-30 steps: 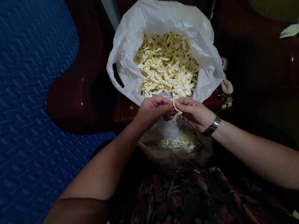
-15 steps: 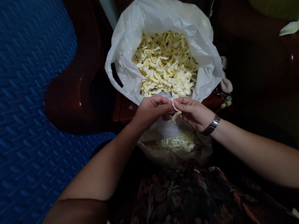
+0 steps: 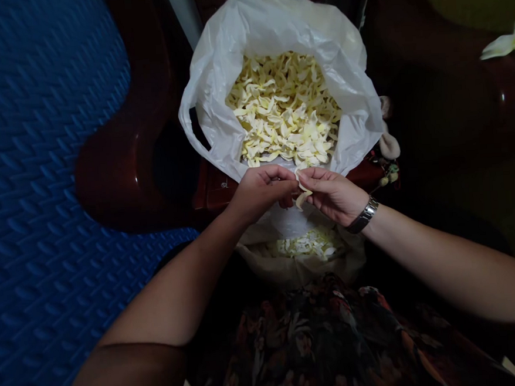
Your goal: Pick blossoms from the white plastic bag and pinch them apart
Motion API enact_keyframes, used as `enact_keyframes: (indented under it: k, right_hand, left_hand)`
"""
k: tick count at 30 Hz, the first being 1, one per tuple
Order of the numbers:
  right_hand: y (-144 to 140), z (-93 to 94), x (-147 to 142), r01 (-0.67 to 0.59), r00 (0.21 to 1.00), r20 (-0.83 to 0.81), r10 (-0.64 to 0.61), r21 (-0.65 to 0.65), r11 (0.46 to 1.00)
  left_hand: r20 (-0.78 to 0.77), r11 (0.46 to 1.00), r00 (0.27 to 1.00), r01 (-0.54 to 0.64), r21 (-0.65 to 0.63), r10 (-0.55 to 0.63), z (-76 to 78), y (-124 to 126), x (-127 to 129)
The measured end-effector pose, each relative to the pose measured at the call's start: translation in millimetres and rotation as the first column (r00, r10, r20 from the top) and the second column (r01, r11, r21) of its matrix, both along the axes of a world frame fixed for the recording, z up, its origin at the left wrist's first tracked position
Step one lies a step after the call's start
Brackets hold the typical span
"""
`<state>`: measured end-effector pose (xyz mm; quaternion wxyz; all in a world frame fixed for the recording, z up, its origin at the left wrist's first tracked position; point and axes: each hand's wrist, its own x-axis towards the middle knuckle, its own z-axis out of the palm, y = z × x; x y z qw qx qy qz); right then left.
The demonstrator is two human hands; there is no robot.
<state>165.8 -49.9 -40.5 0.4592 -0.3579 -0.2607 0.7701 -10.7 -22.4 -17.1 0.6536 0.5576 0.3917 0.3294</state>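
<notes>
My left hand (image 3: 260,191) and my right hand (image 3: 332,195) meet fingertip to fingertip, both pinching one pale yellow petal (image 3: 301,194) just below the near rim of a big white plastic bag (image 3: 214,78). That bag stands open and is full of pale yellow-white petals (image 3: 285,111). A smaller bag (image 3: 302,266) on my lap, directly under my hands, holds a thin layer of the same petals (image 3: 307,245). A metal watch (image 3: 364,215) is on my right wrist.
The big bag rests on dark red-brown wooden furniture (image 3: 123,167). A blue textured mat (image 3: 40,173) covers the floor at left. A white flower (image 3: 509,43) pokes in at the upper right. Small trinkets (image 3: 388,175) hang beside the bag's right side. A floral-print garment (image 3: 338,340) covers my lap.
Both hands stay together on the petal with only slight finger movement. The view has shifted a little, so the big bag sits slightly higher in frame.
</notes>
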Motion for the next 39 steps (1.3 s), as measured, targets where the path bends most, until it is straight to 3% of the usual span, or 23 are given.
enact_keyframes:
  k: [39]
  right_hand:
    - [0.4, -1.8, 1.3, -0.013, 1.000, 0.020, 0.013, 0.006, 1.000]
  left_hand:
    - [-0.031, 1.000, 1.000, -0.002, 0.001, 0.002, 0.6, 0.5, 0.1]
